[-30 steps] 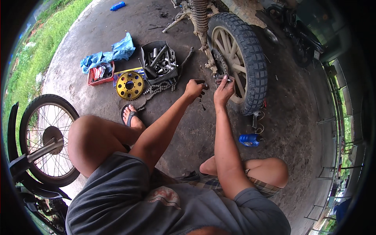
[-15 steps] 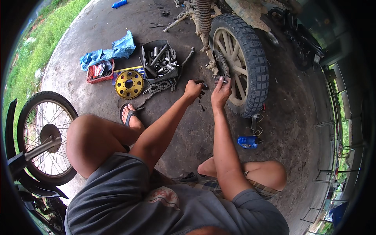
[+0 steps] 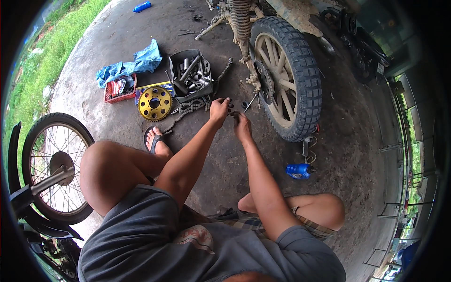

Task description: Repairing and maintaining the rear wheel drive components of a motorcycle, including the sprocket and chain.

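My left hand (image 3: 219,112) is closed, fingertips pinched around something small and dark that I cannot make out. Close beside it, my right hand (image 3: 243,128) has its fingers curled at the lower end of a thin metal rod (image 3: 252,102). The rod slants up toward the hub side of a muddy motorcycle wheel (image 3: 286,77) with a knobbly tyre. A dark sprocket (image 3: 266,81) sits at that hub, beside the mud-covered swingarm and shock spring (image 3: 242,23). Left of my hands, a greasy chain (image 3: 190,107) lies on the ground.
A gold sprocket (image 3: 155,104), a dark tray of sockets and tools (image 3: 191,94), a red basket (image 3: 112,98) and a blue plastic bag (image 3: 148,57) lie to the left. A blue bottle (image 3: 298,171) is at right. Another spoked wheel (image 3: 57,167) stands far left.
My right hand has drawn back from the wheel hub, down and left, and the thin rod now shows. My left hand has shifted slightly left; the two hands are closer together.
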The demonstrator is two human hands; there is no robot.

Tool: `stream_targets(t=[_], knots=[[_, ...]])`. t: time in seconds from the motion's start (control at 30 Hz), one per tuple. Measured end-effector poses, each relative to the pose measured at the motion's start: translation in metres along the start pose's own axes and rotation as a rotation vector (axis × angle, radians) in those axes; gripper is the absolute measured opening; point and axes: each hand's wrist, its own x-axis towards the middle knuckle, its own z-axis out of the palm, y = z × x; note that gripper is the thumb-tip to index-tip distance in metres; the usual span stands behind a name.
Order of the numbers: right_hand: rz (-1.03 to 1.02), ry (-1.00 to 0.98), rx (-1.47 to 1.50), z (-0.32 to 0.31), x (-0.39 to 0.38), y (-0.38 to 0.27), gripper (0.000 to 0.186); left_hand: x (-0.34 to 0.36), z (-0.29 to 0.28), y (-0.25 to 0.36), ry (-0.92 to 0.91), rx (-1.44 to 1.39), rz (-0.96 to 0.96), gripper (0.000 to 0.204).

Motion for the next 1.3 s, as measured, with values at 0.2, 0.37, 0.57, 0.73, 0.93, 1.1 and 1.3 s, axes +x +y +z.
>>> stream_targets(t=[0.2,0.37,0.57,0.73,0.93,1.1,1.3], knots=[[0.223,0.003,0.025,-0.02,-0.004,0.048,0.039,-0.02,0.021,0.003,-0.298,0.2,0.06,0.035],[0.415,0.041,-0.355,-0.055,0.0,0.084,0.04,-0.024,0.057,-0.014,-0.485,0.081,0.034,0.049],[0.283,0.238,-0.47,-0.072,-0.009,0.086,0.033,-0.009,0.105,-0.038,-0.668,-0.203,0.094,0.044],[0.193,0.388,-0.494,-0.092,-0.006,0.061,0.021,-0.022,0.134,-0.027,-0.622,-0.878,-0.379,0.033],[0.038,0.78,-0.494,-0.083,-0.022,0.025,0.016,-0.04,0.132,-0.005,-0.51,-1.045,-0.581,0.054],[0.891,0.802,0.876,-0.068,-0.016,0.03,0.025,-0.038,0.129,-0.004,-0.498,-1.075,-0.549,0.043],[0.789,0.846,1.634,-0.093,0.021,0.063,0.038,-0.038,0.131,-0.003,-0.505,-1.141,-0.54,0.019]])
